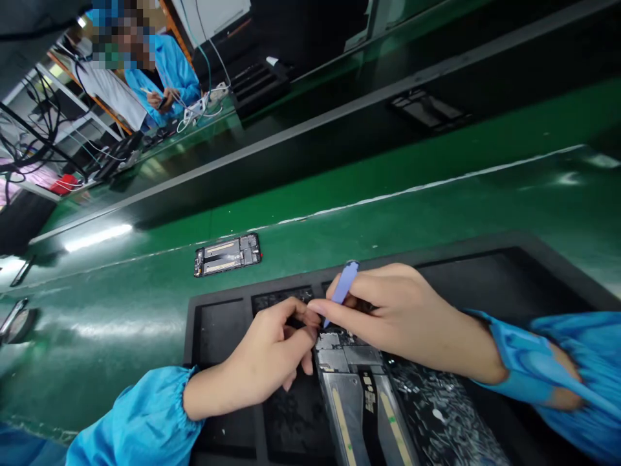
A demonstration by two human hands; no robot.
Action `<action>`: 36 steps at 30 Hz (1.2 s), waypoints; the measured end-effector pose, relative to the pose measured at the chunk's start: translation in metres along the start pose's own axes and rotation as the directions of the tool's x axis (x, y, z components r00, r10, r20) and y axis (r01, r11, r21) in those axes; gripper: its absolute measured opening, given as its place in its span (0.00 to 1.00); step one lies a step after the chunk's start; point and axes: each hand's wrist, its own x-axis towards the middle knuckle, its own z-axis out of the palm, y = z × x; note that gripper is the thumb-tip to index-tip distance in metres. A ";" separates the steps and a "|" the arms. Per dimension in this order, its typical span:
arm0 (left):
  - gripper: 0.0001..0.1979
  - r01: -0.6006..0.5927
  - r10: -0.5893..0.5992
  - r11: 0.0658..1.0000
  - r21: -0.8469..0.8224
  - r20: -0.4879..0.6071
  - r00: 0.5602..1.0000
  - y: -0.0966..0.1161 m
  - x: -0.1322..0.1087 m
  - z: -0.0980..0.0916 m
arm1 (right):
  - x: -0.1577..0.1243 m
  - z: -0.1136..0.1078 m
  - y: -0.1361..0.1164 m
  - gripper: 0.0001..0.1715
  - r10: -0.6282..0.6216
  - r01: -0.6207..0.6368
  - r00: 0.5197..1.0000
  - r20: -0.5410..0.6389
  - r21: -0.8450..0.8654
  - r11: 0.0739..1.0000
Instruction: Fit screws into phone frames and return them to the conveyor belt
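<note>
An opened phone frame (345, 382), its back off, lies on the black tray with its top end under my hands. My right hand (388, 307) pinches a blue-purple plastic pry tool (345, 283), its tip pointing down at the phone's top edge. A blue wrist strap (514, 353) circles my right wrist. From the other side, my left hand (264, 346) is closed, thumb and fingertips pressed together at the phone's top left corner. Whatever lies between those fingertips is too small or hidden to make out.
The black tray (220, 301) has compartments; many small metal bits (451, 414) fill one at right. A second opened phone (228, 254) lies on the green table (121, 349) beyond it. A co-worker in blue (169, 71) sits across, near cables (198, 110).
</note>
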 end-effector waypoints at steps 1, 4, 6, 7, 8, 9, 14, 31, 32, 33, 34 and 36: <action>0.08 0.014 -0.013 0.999 -0.040 0.015 1.000 0.000 0.001 0.000 | 0.000 0.000 0.000 0.22 0.003 -0.003 1.000 -0.004 0.004 1.000; 0.10 0.032 -0.027 0.992 -0.120 0.039 0.999 0.001 0.005 -0.001 | 0.001 0.000 -0.001 0.25 -0.021 0.022 0.999 0.024 -0.005 1.000; 0.10 0.050 -0.043 0.990 -0.130 0.054 0.998 0.001 0.008 -0.001 | 0.001 -0.001 -0.001 0.25 -0.044 0.045 0.998 0.050 -0.002 0.999; 0.10 0.050 -0.043 0.990 -0.130 0.059 0.997 0.002 0.009 -0.001 | 0.002 -0.001 -0.001 0.24 -0.052 0.051 0.997 0.060 0.005 0.999; 0.10 0.049 -0.041 0.990 -0.130 0.066 0.997 0.002 0.010 -0.001 | 0.002 -0.002 -0.001 0.23 -0.057 0.057 0.996 0.068 0.013 0.998; 0.09 0.047 -0.039 0.991 -0.128 0.068 0.997 0.002 0.010 -0.001 | 0.002 -0.002 -0.001 0.23 -0.063 0.062 0.995 0.075 0.017 0.998; 0.08 0.048 -0.040 0.991 -0.122 0.069 0.997 0.004 0.011 -0.001 | 0.001 -0.004 0.000 0.22 -0.121 0.119 0.988 0.097 0.029 0.992; 0.10 0.035 -0.026 0.993 -0.115 0.081 0.996 0.006 0.010 -0.001 | -0.003 -0.005 0.001 0.22 -0.361 0.364 0.931 0.052 -0.061 0.929; 0.10 0.033 -0.024 0.993 -0.117 0.076 0.997 0.006 0.010 -0.001 | -0.003 -0.005 0.002 0.21 -0.360 0.362 0.931 0.052 -0.037 0.931; 0.11 0.036 -0.027 0.993 -0.117 0.073 0.997 0.007 0.010 -0.001 | -0.003 -0.004 0.003 0.21 -0.355 0.357 0.933 0.061 -0.020 0.934; 0.12 0.040 -0.032 0.992 -0.116 0.071 0.997 0.007 0.010 0.000 | -0.003 -0.004 0.003 0.20 -0.348 0.350 0.934 0.078 -0.009 0.937; 0.12 0.043 -0.035 0.992 -0.116 0.074 0.997 0.008 0.010 0.001 | -0.003 -0.004 0.002 0.20 -0.339 0.341 0.936 0.097 -0.001 0.940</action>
